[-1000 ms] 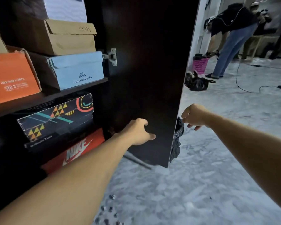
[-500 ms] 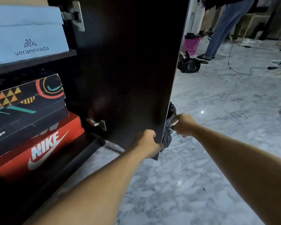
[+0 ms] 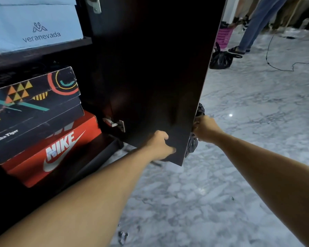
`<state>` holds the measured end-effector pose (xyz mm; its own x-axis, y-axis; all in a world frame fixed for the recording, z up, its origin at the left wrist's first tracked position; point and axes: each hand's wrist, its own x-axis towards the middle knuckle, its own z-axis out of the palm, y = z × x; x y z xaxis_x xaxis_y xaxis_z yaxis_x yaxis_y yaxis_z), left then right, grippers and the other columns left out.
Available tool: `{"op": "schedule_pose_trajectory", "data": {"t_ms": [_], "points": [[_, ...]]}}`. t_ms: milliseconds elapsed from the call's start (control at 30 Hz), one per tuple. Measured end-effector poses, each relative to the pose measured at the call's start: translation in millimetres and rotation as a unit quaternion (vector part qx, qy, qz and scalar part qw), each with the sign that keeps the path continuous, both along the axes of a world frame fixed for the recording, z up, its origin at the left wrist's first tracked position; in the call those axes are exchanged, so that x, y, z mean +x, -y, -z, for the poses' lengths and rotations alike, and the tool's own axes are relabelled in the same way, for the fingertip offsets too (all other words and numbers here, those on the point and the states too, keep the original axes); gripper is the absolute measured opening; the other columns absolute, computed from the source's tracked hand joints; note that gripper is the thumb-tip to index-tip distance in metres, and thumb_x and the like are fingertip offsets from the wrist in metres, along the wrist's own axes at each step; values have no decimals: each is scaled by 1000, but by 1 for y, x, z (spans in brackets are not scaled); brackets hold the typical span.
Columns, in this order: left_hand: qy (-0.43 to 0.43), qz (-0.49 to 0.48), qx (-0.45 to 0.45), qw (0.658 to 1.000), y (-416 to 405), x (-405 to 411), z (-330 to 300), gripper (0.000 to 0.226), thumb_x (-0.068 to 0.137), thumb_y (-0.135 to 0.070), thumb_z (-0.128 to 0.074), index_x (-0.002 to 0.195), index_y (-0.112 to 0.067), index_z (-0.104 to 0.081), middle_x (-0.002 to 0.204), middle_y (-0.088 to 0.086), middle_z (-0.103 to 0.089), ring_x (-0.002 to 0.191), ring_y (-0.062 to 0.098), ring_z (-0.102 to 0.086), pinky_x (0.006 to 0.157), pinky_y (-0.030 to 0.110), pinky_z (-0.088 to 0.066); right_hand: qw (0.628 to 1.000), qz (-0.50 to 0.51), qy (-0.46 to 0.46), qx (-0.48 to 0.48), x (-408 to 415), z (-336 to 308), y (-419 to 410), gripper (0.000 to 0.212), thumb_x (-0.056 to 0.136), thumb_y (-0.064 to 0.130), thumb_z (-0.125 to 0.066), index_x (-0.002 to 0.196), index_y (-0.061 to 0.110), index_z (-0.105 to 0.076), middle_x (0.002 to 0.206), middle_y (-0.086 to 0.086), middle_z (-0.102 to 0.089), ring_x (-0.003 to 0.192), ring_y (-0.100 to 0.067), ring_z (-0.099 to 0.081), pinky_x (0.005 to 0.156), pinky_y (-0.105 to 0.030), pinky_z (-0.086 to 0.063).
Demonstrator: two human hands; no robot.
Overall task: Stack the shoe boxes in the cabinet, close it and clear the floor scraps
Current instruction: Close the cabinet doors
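Since the earlier frame: left hand [image 3: 161, 145] has slid up from the door's bottom corner; view is sitting closer. Cabinet door [image 3: 150, 68]: dark, standing open, left hand's fingers lying curled against its inner face near the lower edge. Right hand [image 3: 203, 128]: at 3 o'clock of that edge, fingers closing around a black plastic bag [image 3: 192, 144] hanging behind it. Red Nike shoe box [image 3: 57, 148]: at 9 o'clock, lying under a patterned black box [image 3: 34, 100]. Floor scraps [image 3: 122, 237]: lying at 6 o'clock.
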<state>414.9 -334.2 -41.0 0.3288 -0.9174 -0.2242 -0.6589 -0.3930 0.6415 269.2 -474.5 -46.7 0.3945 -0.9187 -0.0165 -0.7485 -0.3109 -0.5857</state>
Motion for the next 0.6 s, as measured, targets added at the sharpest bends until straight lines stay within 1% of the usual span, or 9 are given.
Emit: {"op": "schedule_pose_trajectory", "data": {"t_ms": [100,167,200,267,333,400,467,533,600], "points": [[5,-7,-4,1000,-11,10,-11,63,77,-37,-77,132,-16,-55,130,4,-57,112,19,-57,88,23,-42,998,15,51,17,-1,-10,-3,28,68,1,-42,73,8,-69,77,-18,-70,77,-38,-68,67,-50,-59],[8,-12,-11,1000,-20,17,-21,62,77,-37,-77,132,-17,-55,127,3,-59,107,18,-59,89,25,-44,995,20,96,6,-2,-28,-10,19,67,1,-48,68,5,-66,69,-14,-67,67,-30,-65,63,-41,-58],[13,-14,-15,1000,-26,20,-27,63,77,-38,-77,132,-17,-55,127,3,-59,108,18,-59,92,27,-46,993,22,118,3,-3,-40,-14,14,64,3,-52,67,5,-65,64,-11,-61,63,-25,-59,59,-36,-54],[24,-19,-30,999,-38,27,-44,64,77,-39,-77,133,-18,-55,129,3,-58,111,19,-58,92,27,-45,986,16,164,8,-5,-71,-25,18,59,4,-56,73,4,-68,66,-11,-59,63,-21,-54,58,-41,-51],[37,-29,-52,998,-52,34,-64,63,77,-39,-76,133,-18,-55,128,3,-59,107,18,-59,88,26,-45,977,7,215,7,-5,-103,-32,23,60,2,-63,82,4,-71,74,-14,-65,68,-24,-59,66,-47,-55],[53,-34,-73,995,-66,39,-86,62,78,-39,-77,132,-17,-56,125,4,-62,104,18,-60,90,28,-48,969,7,245,-13,-2,-136,-38,21,68,4,-71,88,11,-72,86,-11,-70,78,-25,-65,75,-44,-56],[70,-36,-92,993,-76,38,-110,61,77,-40,-77,130,-18,-57,127,4,-61,108,20,-60,93,33,-50,962,13,270,-45,0,-169,-40,23,73,13,-74,95,18,-73,93,-6,-73,86,-23,-70,81,-41,-58],[71,-36,-113,990,-84,32,-137,60,78,-40,-76,130,-18,-55,130,3,-58,112,21,-59,93,34,-51,953,13,294,-72,3,-204,-42,24,75,21,-75,99,18,-72,92,-5,-74,86,-23,-71,80,-42,-59],[73,-30,-143,987,-86,23,-163,60,81,-40,-73,134,-20,-52,135,0,-55,116,20,-57,89,29,-49,946,17,309,-93,4,-241,-47,27,82,27,-72,106,14,-70,92,-7,-73,83,-25,-71,77,-42,-60]]}}
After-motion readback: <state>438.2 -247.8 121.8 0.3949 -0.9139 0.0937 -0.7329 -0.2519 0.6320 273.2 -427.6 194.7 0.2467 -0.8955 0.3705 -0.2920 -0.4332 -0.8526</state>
